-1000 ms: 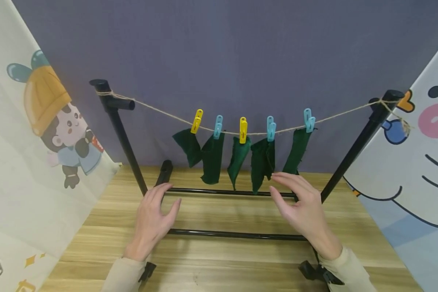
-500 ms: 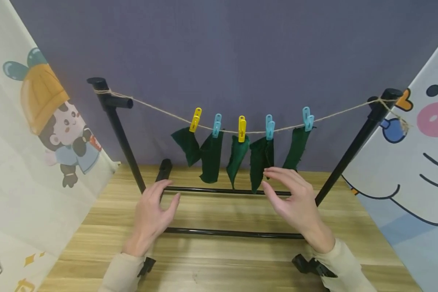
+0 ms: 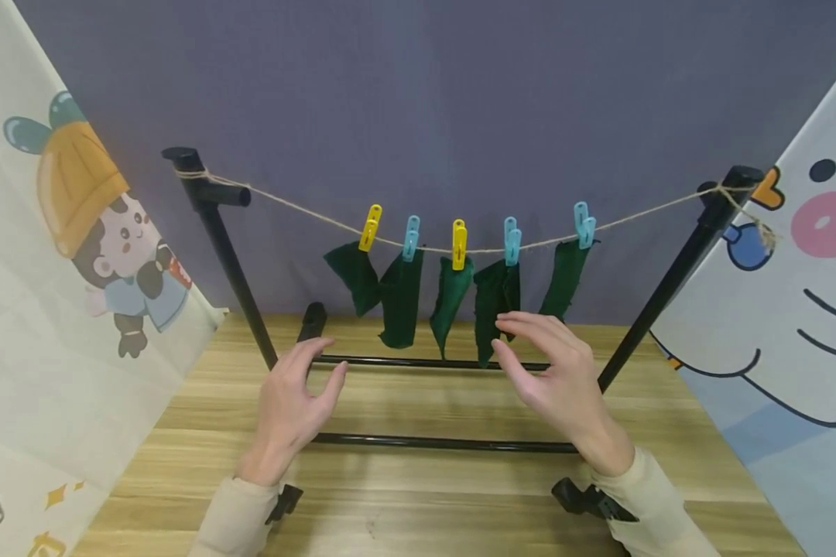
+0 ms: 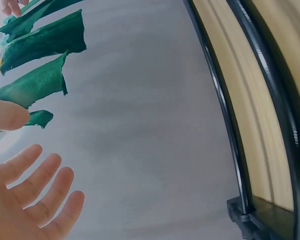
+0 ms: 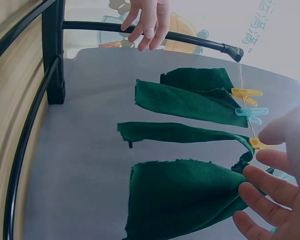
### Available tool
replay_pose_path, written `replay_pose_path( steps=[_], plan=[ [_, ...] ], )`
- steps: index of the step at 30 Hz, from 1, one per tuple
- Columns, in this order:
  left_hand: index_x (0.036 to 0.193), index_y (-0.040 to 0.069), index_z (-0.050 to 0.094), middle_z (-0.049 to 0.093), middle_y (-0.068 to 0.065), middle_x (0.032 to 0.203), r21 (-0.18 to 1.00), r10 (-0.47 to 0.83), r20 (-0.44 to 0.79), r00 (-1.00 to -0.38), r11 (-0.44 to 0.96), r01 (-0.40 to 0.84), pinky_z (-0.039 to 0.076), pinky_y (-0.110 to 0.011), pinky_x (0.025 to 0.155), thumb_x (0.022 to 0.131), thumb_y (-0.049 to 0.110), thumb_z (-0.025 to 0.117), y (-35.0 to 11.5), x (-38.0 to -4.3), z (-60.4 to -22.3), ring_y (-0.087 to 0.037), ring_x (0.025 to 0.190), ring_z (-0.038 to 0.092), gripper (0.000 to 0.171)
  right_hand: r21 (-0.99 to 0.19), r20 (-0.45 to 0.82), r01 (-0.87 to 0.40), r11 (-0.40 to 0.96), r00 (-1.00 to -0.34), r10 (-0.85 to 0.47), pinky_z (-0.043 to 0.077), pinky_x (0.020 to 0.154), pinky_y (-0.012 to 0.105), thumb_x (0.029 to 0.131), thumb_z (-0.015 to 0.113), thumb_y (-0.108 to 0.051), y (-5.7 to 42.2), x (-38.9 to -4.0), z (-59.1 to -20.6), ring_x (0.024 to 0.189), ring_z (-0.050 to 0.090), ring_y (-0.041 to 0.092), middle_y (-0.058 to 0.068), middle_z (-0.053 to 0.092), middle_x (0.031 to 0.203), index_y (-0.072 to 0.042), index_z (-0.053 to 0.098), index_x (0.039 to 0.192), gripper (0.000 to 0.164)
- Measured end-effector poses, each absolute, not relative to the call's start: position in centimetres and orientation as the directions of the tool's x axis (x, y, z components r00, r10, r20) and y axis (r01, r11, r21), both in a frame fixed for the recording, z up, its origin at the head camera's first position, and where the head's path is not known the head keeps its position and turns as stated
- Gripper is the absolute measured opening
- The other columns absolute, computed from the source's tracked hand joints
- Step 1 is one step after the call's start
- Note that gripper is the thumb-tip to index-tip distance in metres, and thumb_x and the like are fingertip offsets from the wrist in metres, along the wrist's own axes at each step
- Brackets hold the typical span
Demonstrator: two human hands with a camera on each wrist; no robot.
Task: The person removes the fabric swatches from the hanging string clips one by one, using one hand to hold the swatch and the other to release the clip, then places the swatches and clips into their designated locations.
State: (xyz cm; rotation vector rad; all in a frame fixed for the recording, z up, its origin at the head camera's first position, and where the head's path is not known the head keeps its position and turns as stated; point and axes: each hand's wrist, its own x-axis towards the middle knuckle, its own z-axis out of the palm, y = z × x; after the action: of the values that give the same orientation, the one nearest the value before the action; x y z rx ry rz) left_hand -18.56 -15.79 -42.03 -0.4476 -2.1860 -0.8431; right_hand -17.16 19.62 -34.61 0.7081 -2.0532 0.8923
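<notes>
Several dark green cloth pieces (image 3: 400, 305) hang from a twine line (image 3: 306, 210), pinned by yellow clothespins (image 3: 459, 244) and light blue clothespins (image 3: 410, 238). My left hand (image 3: 294, 410) hovers in front of the rack's left side, holding nothing, thumb apart from the fingers. In the left wrist view its fingers (image 4: 42, 187) are spread, away from the cloth. My right hand (image 3: 560, 387), also holding nothing, is raised before the two rightmost cloths and partly covers them in the head view. Whether its fingertips touch the cloth I cannot tell.
The twine is tied between two black posts (image 3: 226, 255) of a rack standing on a wood-grain table (image 3: 418, 495). Low black crossbars (image 3: 446, 443) join its sides. A grey-purple backdrop (image 3: 418, 100) stands behind, with cartoon-printed panels (image 3: 808, 309) left and right.
My right hand has drifted a little left and up, toward the second cloth from the right. The left hand stays almost still. The head view has shifted slightly; the pegged cloths hang as before.
</notes>
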Motion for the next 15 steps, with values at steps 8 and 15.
replay_pose_path(
  steps=[8, 15],
  plan=[
    [0.126, 0.006, 0.073, 0.076, -0.013, 0.126, 0.434, 0.057, 0.739, -0.671, 0.722, 0.539, 0.057, -0.055, 0.098, 0.092, 0.023, 0.081, -15.1, -18.6, -41.2, -0.035, 0.116, 0.072, 0.039, -0.328, 0.838, -0.749, 0.575, -0.512, -0.189, 0.049, 0.102, 0.013, 0.087, 0.082, -0.007, 18.6, -17.3, -33.5, 0.106, 0.074, 0.029, 0.011, 0.08, 0.116, -0.001, 0.081, 0.11, 0.023],
    [0.126, 0.006, 0.073, 0.076, -0.011, 0.123, 0.383, 0.084, 0.778, -0.623, 0.721, 0.577, 0.06, -0.052, 0.09, 0.092, 0.022, 0.08, -14.5, -18.8, -40.2, -0.031, 0.11, 0.073, 0.038, -0.291, 0.86, -0.784, 0.548, -0.466, -0.211, 0.052, 0.079, 0.018, 0.088, 0.081, -0.007, 17.7, -17.7, -32.3, 0.101, 0.074, 0.026, 0.011, 0.08, 0.116, -0.003, 0.08, 0.115, 0.028]
  ],
)
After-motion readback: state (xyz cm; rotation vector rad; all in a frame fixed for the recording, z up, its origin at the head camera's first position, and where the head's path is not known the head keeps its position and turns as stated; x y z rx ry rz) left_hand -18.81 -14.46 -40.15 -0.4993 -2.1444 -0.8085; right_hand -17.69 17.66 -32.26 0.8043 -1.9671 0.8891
